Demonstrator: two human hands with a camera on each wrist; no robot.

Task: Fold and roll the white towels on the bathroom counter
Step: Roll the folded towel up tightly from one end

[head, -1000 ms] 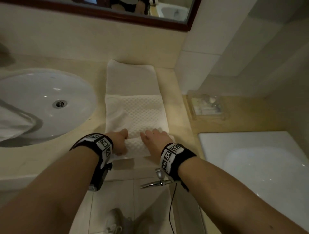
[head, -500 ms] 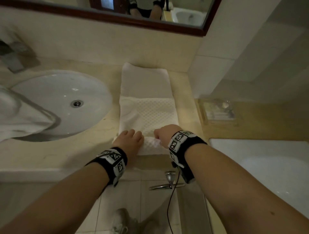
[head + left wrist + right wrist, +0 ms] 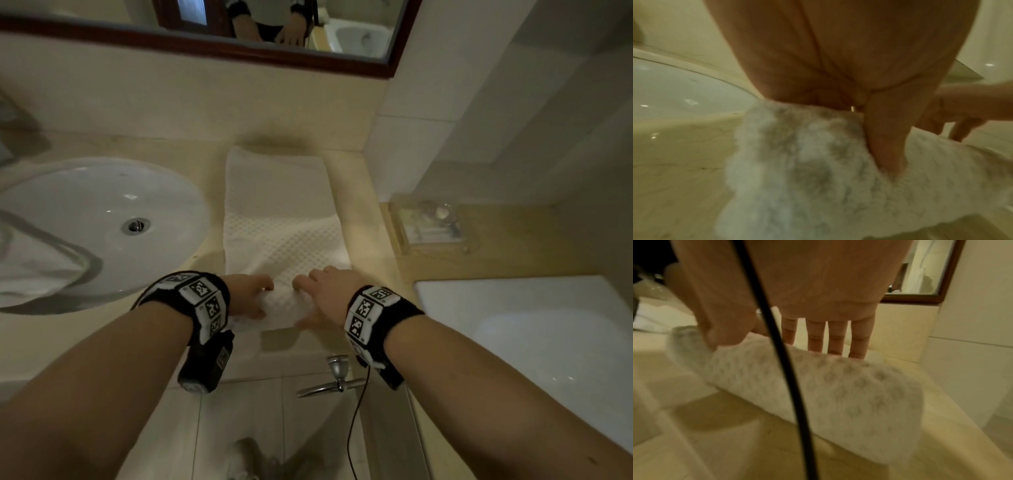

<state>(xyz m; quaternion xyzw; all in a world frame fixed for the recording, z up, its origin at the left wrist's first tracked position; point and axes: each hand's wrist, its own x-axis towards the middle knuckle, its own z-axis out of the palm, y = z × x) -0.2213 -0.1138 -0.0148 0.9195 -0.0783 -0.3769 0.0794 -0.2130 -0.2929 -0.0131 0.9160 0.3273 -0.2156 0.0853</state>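
Observation:
A white waffle-weave towel lies lengthwise on the beige counter, folded into a narrow strip. Its near end is rolled into a thick roll at the counter's front edge. My left hand grips the roll's left part, thumb pressed into the cloth. My right hand holds the right part. In the right wrist view its fingers reach down over the far side of the roll and the thumb sits on the near side.
A white oval sink lies left of the towel, with another white cloth draped in it. A clear tray stands right, a bathtub beyond. A mirror hangs behind; a chrome lever sits below the edge.
Both hands have turned the towel's near end over on itself, so the roll is thicker and less flat towel shows. The head view has shifted slightly.

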